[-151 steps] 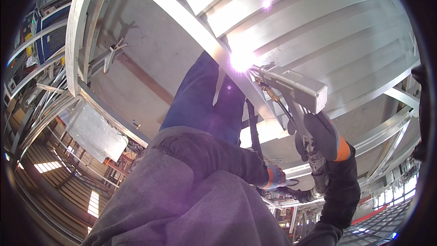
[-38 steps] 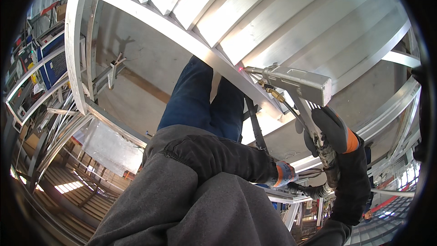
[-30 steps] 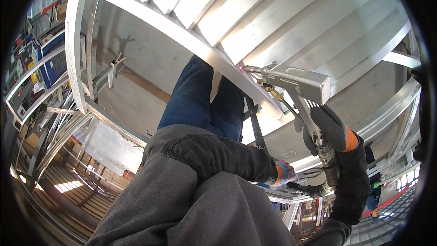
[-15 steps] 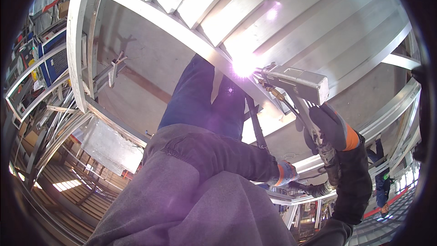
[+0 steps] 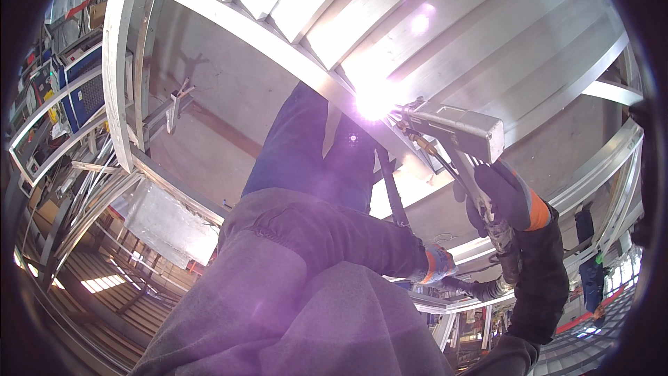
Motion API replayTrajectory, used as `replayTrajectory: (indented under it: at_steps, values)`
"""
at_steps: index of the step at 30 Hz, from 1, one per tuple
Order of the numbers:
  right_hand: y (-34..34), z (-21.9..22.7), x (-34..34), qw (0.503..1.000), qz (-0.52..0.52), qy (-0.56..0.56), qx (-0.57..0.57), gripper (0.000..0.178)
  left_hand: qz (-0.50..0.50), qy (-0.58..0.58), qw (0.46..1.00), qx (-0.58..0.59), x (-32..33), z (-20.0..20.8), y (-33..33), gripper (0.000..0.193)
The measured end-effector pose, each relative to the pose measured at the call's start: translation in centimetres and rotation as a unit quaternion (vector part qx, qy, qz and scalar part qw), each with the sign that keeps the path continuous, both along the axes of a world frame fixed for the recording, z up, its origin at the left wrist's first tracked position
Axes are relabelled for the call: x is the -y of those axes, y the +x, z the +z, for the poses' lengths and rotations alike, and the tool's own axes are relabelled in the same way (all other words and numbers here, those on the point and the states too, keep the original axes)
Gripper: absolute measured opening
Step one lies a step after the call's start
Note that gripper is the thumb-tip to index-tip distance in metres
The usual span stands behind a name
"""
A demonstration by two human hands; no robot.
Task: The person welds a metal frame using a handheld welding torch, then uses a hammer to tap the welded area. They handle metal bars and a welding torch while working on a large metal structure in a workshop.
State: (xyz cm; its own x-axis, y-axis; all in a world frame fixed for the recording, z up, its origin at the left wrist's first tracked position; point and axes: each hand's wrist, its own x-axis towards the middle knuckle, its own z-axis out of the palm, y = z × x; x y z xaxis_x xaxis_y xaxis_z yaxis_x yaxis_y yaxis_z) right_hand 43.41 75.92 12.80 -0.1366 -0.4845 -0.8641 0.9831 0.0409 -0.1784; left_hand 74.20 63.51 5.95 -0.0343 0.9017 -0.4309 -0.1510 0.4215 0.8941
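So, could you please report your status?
Grey-gloved right hand gripping boxy silver metal torch. Orange-cuffed left hand by black hose, grip unclear. White glare by silver beam hides torch tip.

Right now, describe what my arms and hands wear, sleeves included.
The right hand wears a dark grey glove with an orange cuff band; the left hand a grey-blue glove, also orange at the cuff. The right black fabric sleeve is plain; the left dark fabric sleeve, tinted by purple glare, has a gathered upper edge.
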Motion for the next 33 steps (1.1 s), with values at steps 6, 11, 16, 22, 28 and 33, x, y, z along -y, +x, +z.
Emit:
replayTrajectory:
  at_steps: [6,11,16,22,28,33]
  values:
    - [0.5,0.0,-0.4,1.000,-0.020,-0.015,0.012,0.028,-0.036,0.028,0.998,-0.030,-0.1,-0.1,0.4,0.013]
    - [1.0,0.1,-0.4,0.999,-0.028,-0.009,0.017,0.029,-0.067,0.023,0.997,-0.015,0.6,0.7,-2.3,0.014]
    - [1.4,0.3,-0.5,1.000,-0.002,0.019,0.005,0.031,-0.054,-0.003,0.998,0.027,1.4,1.3,-3.8,0.015]
    - [1.7,0.3,-0.6,1.000,0.007,0.017,-0.010,0.031,-0.099,0.007,0.995,-0.017,1.0,1.0,-3.0,0.014]
    - [1.9,0.8,-0.6,1.000,0.008,0.014,-0.018,0.039,-0.097,0.028,0.994,-0.047,0.2,0.3,-0.6,0.013]
    - [2.1,1.0,-0.5,0.999,0.026,0.014,-0.031,0.041,-0.102,0.021,0.993,-0.048,0.3,0.1,0.1,0.014]
